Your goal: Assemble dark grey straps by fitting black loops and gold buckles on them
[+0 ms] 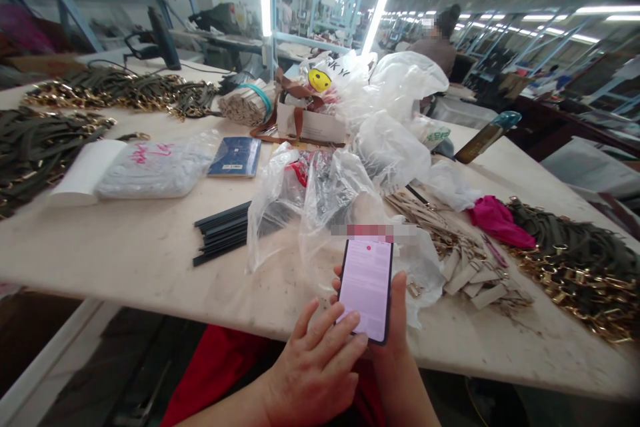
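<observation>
A phone (366, 287) with a lit pinkish-white screen is held upright over the near edge of the pale table (125, 260). My right hand (400, 330) grips it from below, thumb along the right side and fingertips showing at the left edge. My left hand (315, 367) lies beside it, fingers stretched out, with the fingertips resting on the lower left of the screen. It holds nothing.
Crumpled clear plastic bags (320, 200) lie just behind the phone. Black strips (223, 230) lie left of them, tan straps (465, 267) and a pink cloth (495, 220) to the right. Dark straps with gold chains (575, 260) fill the right side. A person (440, 40) sits at the back.
</observation>
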Action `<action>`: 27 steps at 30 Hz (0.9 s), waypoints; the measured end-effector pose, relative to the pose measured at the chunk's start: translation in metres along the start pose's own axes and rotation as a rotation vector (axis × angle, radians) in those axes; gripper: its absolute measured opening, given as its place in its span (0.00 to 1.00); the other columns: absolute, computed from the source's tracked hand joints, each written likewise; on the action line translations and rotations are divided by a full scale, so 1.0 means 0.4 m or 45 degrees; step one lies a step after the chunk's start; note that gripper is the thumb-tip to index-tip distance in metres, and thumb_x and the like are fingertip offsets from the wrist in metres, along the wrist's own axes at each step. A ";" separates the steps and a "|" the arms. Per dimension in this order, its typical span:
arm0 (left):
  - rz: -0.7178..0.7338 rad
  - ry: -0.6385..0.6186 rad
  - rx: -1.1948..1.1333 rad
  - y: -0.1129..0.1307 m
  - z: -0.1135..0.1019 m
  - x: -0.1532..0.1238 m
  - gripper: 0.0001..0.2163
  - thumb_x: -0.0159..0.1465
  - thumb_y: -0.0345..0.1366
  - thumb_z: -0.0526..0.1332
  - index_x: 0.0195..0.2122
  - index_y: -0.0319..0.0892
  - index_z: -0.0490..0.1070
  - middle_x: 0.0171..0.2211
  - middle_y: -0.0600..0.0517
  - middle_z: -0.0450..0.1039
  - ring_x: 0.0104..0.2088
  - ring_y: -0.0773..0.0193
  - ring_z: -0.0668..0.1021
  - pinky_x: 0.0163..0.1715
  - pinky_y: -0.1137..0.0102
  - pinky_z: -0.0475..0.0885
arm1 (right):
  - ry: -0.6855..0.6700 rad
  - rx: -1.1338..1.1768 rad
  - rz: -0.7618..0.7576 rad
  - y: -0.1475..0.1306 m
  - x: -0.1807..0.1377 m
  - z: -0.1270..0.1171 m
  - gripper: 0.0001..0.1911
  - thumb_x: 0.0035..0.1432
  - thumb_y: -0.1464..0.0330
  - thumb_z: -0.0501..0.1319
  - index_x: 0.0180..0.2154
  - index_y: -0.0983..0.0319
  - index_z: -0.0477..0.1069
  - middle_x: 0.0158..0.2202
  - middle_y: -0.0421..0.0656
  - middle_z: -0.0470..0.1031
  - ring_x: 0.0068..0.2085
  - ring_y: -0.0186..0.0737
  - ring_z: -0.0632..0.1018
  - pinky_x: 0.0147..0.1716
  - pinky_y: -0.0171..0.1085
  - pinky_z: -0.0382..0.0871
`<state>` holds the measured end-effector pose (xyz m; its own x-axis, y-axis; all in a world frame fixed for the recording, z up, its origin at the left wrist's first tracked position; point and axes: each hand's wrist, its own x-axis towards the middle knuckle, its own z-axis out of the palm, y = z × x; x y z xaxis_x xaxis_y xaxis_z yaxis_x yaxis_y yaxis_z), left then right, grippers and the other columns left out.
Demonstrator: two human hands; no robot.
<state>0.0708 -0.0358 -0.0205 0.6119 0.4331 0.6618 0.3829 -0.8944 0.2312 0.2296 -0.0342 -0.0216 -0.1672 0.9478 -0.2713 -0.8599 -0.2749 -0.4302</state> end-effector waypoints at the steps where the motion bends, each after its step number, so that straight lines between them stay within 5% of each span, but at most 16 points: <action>1: 0.016 0.015 -0.017 0.002 0.000 -0.003 0.15 0.56 0.33 0.57 0.45 0.41 0.69 0.48 0.51 0.71 0.57 0.57 0.63 0.61 0.57 0.45 | 0.013 0.006 -0.001 0.000 -0.001 0.000 0.42 0.49 0.40 0.46 0.48 0.68 0.69 0.38 0.53 0.78 0.35 0.45 0.79 0.37 0.41 0.71; 11: -0.009 -0.007 -0.086 0.007 0.022 -0.013 0.13 0.57 0.36 0.58 0.44 0.42 0.69 0.46 0.55 0.73 0.55 0.58 0.65 0.62 0.57 0.41 | -0.026 0.000 -0.001 -0.001 -0.002 0.013 0.42 0.47 0.40 0.48 0.47 0.69 0.70 0.38 0.53 0.78 0.34 0.45 0.79 0.35 0.40 0.72; 16: -0.074 -0.008 0.058 -0.003 0.013 0.019 0.17 0.57 0.37 0.57 0.47 0.41 0.67 0.52 0.48 0.67 0.58 0.54 0.62 0.60 0.57 0.45 | -0.004 0.014 -0.030 0.010 -0.002 0.007 0.40 0.50 0.41 0.45 0.46 0.67 0.71 0.39 0.53 0.78 0.38 0.44 0.78 0.40 0.41 0.70; 27: -0.041 0.060 -0.016 -0.022 -0.006 0.019 0.18 0.57 0.38 0.56 0.48 0.39 0.65 0.51 0.45 0.69 0.58 0.54 0.61 0.60 0.56 0.45 | 0.003 -0.006 0.005 0.018 0.000 -0.002 0.38 0.50 0.42 0.49 0.45 0.68 0.72 0.42 0.52 0.77 0.41 0.46 0.77 0.45 0.44 0.68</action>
<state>0.0706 -0.0249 -0.0158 0.5662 0.4565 0.6863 0.3930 -0.8814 0.2620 0.2238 -0.0363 -0.0256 -0.1694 0.9464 -0.2751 -0.8569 -0.2793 -0.4333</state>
